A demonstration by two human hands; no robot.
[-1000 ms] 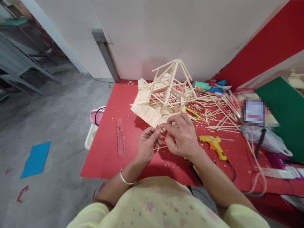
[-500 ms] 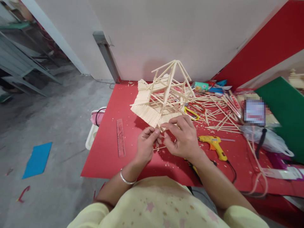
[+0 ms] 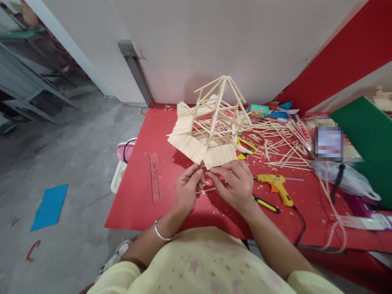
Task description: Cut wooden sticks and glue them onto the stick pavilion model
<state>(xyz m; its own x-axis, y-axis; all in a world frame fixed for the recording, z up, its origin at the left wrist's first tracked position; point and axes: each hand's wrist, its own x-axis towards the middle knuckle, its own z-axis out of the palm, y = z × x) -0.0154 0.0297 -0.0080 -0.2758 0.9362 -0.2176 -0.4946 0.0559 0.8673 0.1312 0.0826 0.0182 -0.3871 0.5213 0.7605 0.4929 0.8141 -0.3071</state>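
A house-like model [image 3: 214, 126] built from thin wooden sticks stands on the red table, with an open frame on top and slatted panels sloping out below. At its near corner, the fingertips of my left hand [image 3: 187, 188] are pinched together, close to the panel edges. My right hand [image 3: 237, 185] is just below the front panel [image 3: 221, 156], thumb and forefinger closed near the left fingertips. Whatever is between the fingers is too small to make out. Beneath both hands a loose stick [image 3: 206, 190] lies on the table.
Right of my hands lie a yellow glue gun [image 3: 277, 185], a yellow-black cutter knife [image 3: 266, 203] and yellow-handled scissors [image 3: 247, 145]. Many loose sticks [image 3: 284, 151] spread behind them. A clear ruler [image 3: 155, 177] lies left. A wall [image 3: 214, 41] rises behind the table [image 3: 131, 196].
My right hand has shifted slightly down and away from the panel's face, uncovering more of the front panel. More of the cutter knife shows beside my right forearm. The model stays nearly in place.
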